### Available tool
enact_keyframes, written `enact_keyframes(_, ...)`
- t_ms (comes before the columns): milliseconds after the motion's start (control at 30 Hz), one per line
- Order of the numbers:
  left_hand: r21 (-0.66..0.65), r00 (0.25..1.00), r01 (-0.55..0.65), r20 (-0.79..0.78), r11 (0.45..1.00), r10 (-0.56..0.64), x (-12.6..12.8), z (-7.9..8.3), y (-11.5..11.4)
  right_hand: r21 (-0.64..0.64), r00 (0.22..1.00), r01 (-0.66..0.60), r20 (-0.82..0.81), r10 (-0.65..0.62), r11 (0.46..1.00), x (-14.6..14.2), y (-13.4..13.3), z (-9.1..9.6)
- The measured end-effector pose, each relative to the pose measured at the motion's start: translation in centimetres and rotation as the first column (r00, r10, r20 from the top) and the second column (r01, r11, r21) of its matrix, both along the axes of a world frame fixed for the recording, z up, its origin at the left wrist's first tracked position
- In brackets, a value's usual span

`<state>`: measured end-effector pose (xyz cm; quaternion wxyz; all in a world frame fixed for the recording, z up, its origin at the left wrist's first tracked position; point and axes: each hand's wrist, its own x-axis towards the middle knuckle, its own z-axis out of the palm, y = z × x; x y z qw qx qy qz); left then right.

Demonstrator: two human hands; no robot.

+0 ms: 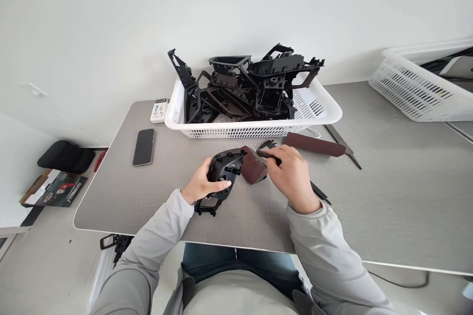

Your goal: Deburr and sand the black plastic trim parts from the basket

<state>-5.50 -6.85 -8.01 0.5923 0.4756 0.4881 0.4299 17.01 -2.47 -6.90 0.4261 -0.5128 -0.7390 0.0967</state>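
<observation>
Left hand (205, 184) grips black moulded part (224, 170), thumb across it, near front edge of desk (388, 192); right hand (293, 173) wraps around slim dark tool (268, 155). Part probably light, stiff, tabs fragile; best held by solid body.

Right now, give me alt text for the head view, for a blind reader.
A person's left hand holds a curved black plastic part over a grey table, while the right hand grips a slim dark object. Behind stands a white perforated plastic basket heaped with dark plastic parts; at left lies a black-screened smartphone.
</observation>
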Motion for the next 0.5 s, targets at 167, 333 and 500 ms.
enact_keyframes(167, -0.012, 0.992, -0.044, 0.121, 0.999, 0.045, 0.7, -0.7, 0.0, 0.113, 0.916, -0.377, -0.099, 0.388, 0.919, -2.7, -2.2, 1.0)
enact_keyframes(333, -0.024, 0.967, -0.128, 0.221, 0.992, 0.13, 0.1, -0.7, -0.1, 0.028, 0.97, -0.241, -0.022, 0.242, 0.97, -2.3, -1.5, -0.1)
enact_keyframes(500, -0.078, 0.945, -0.109, 0.302, 0.991, 0.128, 0.3, -0.2, -0.2, 0.025, 0.968, -0.161, -0.188, 0.163, 0.987, -1.9, -1.2, 0.2)
